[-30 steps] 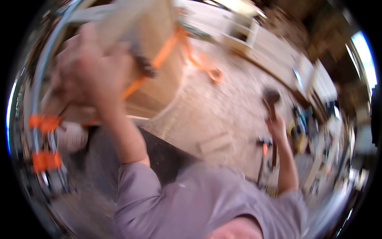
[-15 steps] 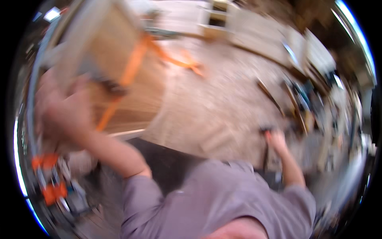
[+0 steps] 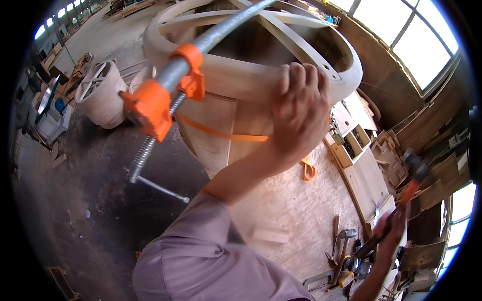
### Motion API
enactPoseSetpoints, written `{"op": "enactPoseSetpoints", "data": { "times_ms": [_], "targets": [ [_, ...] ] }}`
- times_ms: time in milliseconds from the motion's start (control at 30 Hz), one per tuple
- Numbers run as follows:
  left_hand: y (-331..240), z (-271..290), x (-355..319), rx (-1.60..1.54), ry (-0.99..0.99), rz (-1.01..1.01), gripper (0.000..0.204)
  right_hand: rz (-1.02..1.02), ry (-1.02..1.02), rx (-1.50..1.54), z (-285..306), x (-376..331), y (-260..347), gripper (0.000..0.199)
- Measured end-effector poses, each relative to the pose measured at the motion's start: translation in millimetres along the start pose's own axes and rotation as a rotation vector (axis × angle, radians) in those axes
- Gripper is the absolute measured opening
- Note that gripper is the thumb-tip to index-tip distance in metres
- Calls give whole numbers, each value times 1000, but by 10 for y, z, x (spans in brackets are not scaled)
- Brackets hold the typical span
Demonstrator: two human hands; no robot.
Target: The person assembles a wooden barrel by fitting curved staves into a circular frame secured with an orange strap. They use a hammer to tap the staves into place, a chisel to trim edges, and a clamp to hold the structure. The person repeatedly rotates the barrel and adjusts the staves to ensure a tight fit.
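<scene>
A large round wooden barrel-like piece [image 3: 238, 118] fills the upper middle, with crossed spokes inside its thick top rim [image 3: 231, 70]. My left hand [image 3: 304, 100] is closed over the rim's near right side, its fingers bent. A pipe clamp with orange jaws [image 3: 150, 108] and a grey pipe lies across the top, its screw handle pointing toward me. Around the barrel's body runs an orange strap [image 3: 221, 133]. Off to the right, my right hand [image 3: 391, 228] grips a hammer [image 3: 407, 193] by its handle. The hammer is raised, its head up, blurred and apart from the barrel.
Hammers [image 3: 344, 246], a C-clamp [image 3: 319, 281] and other tools lie on the worktable [image 3: 251, 213] at lower right. A compartmented wooden box [image 3: 354, 145] stands at its far edge. A loose wood block [image 3: 271, 234] lies nearer me. Another round wooden piece [image 3: 103, 95] stands at left.
My view has swung left, bringing the barrel and clamp toward the middle. My right hand has lifted the hammer from low over the table. My left hand stays at the barrel.
</scene>
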State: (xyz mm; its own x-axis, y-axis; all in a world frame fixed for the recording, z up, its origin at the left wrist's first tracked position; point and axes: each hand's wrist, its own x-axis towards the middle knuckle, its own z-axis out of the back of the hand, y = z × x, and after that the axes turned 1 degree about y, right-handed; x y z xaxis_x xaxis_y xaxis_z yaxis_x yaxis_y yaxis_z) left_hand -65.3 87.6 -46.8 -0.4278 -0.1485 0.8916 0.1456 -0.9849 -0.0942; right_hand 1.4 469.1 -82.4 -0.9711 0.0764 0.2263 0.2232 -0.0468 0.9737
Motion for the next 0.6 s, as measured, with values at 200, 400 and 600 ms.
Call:
{"op": "enactPoseSetpoints", "data": {
  "times_ms": [200,400,600],
  "targets": [
    [23,-63,4,20,12,-33,43,229,573,-560,-1753,592,1782,30],
    [-58,1,-20,129,207,-2,54,286,855,-937,-2600,635,2002,18],
    [-47,63,-18,167,96,-14,47,263,880,-1082,-2735,616,2218,13]
  ]
}}
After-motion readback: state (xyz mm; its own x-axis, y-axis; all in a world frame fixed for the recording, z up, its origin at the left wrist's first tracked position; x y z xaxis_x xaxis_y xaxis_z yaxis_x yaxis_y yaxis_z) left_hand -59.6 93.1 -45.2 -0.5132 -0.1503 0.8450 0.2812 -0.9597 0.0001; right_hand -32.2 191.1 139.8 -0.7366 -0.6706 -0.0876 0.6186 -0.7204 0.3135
